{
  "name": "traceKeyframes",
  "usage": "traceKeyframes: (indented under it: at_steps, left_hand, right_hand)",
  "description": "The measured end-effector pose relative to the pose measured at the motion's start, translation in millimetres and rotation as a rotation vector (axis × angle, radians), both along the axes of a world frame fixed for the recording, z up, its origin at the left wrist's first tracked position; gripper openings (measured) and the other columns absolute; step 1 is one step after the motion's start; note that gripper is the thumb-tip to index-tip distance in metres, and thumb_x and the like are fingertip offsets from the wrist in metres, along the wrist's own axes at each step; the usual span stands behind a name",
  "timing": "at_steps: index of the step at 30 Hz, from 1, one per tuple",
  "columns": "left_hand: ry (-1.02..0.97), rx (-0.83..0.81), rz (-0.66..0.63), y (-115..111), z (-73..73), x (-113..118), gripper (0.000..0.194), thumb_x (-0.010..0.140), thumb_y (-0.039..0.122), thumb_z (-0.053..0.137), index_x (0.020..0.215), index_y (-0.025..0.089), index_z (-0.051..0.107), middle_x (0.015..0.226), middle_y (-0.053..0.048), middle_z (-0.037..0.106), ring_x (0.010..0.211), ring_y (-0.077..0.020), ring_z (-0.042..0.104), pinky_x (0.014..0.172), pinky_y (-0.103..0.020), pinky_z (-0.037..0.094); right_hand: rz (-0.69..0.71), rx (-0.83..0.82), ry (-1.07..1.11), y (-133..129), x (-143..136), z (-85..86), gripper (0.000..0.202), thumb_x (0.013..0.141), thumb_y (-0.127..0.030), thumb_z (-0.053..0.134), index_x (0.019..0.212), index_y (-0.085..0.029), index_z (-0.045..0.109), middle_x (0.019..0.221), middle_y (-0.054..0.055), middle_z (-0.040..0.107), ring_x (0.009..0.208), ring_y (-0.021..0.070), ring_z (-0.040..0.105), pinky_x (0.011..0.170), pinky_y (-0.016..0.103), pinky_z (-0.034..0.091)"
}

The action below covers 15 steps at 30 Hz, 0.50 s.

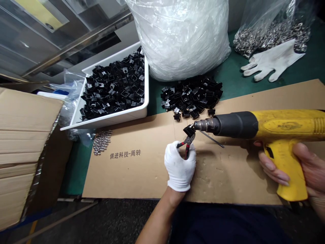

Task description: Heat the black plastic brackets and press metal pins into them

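My left hand (179, 167), in a white glove, is closed around a pair of pliers (188, 141) with red and black handles. The jaws of the pliers are at a small black plastic part (189, 130). Bare, my right hand (275, 167) grips the handle of a yellow heat gun (286, 125). The metal nozzle (207, 125) points left, with its tip right beside the black part. A thin grey rod (212, 139) lies below the nozzle on the cardboard sheet (142, 179).
Many black parts fill a white bin (109, 120), and a pile of them (191, 96) lies right of it. Small metal pieces (102, 142) sit on the cardboard. Behind are a plastic bag (182, 37), a spare glove (274, 61) and bagged metal fittings (274, 35). A carton (25, 142) stands left.
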<state>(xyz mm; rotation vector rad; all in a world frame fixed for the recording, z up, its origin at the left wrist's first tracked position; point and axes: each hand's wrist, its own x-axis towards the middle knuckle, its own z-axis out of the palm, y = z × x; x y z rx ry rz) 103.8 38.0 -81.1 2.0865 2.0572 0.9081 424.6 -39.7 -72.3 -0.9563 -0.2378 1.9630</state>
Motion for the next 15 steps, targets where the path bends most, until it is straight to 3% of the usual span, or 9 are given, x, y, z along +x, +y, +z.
traceKeyframes:
  at_steps: [15]
  left_hand:
    - [0.012, -0.001, 0.005, -0.1, -0.2, 0.2, 0.03, 0.09, 0.039, 0.067, 0.109, 0.018, 0.056, 0.093, -0.007, 0.062, 0.082, -0.0235, 0.065, 0.075, -0.036, 0.052]
  right_hand:
    - [-0.009, -0.004, -0.031, 1.6, -2.0, 3.2, 0.058, 0.088, -0.065, 0.059, 0.127, -0.023, 0.065, 0.083, 0.012, 0.063, 0.054, 0.0167, 0.051, 0.048, 0.029, 0.05]
